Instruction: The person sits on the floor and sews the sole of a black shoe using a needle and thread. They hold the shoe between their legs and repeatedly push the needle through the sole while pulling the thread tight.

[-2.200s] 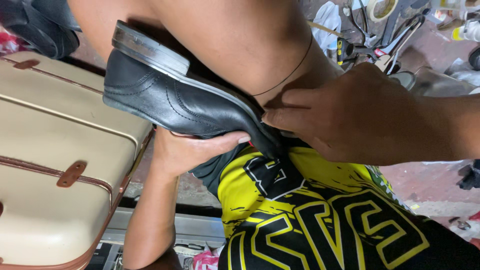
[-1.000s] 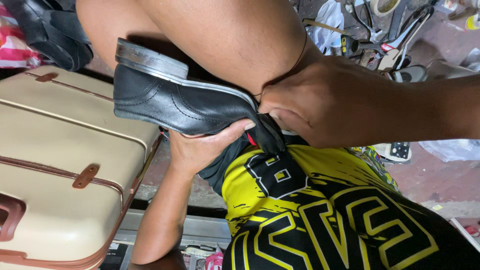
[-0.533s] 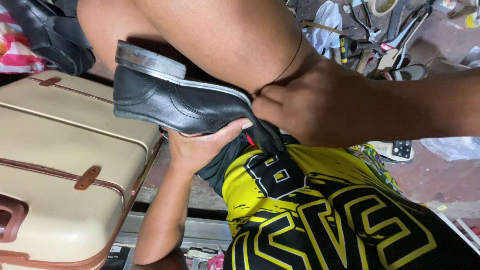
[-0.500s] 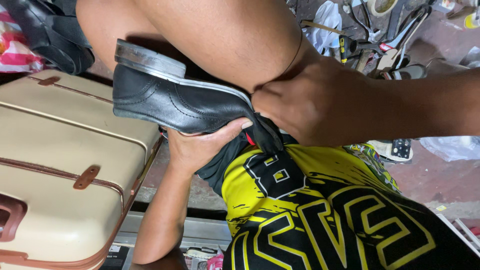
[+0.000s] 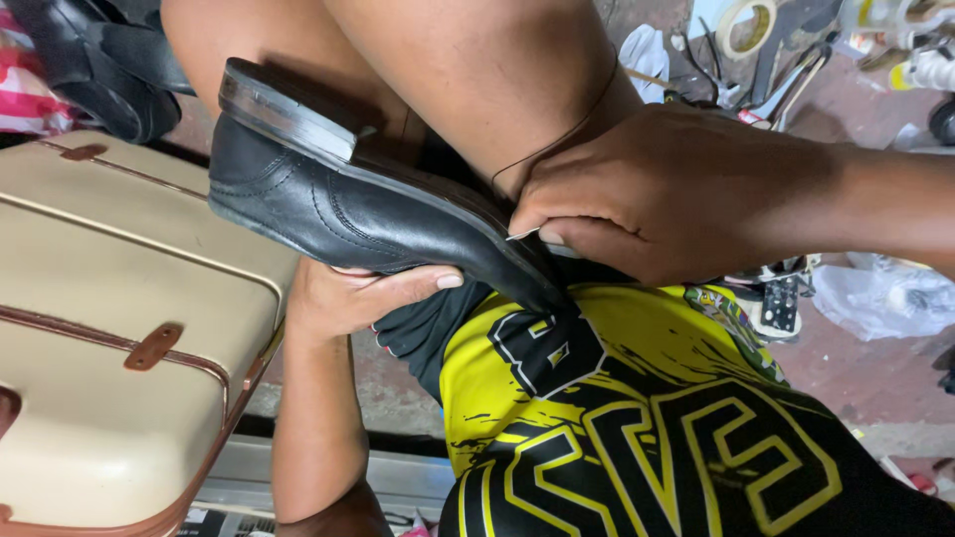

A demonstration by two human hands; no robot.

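A black leather shoe (image 5: 348, 204) lies on its side against my bare knee (image 5: 477, 70), sole and heel turned up. My left hand (image 5: 358, 298) cups the shoe's upper from below, thumb along the leather. My right hand (image 5: 676, 189) comes in from the right and pinches a thin metal needle (image 5: 524, 235) at the sole edge near the toe. A fine dark thread (image 5: 577, 124) runs from that hand up over my knee. Fingers hide most of the needle.
A cream suitcase (image 5: 109, 328) with brown trim stands at the left, close to my left forearm. Black shoes (image 5: 109, 70) lie above it. A roll of tape (image 5: 748, 22), tools and a plastic bag (image 5: 885, 298) litter the floor at the right. My yellow and black shirt (image 5: 647, 418) fills the bottom.
My right hand has pressed closer to the toe and my knee, the fingers tightening at the sole edge. The left hand keeps the same grip under the shoe.
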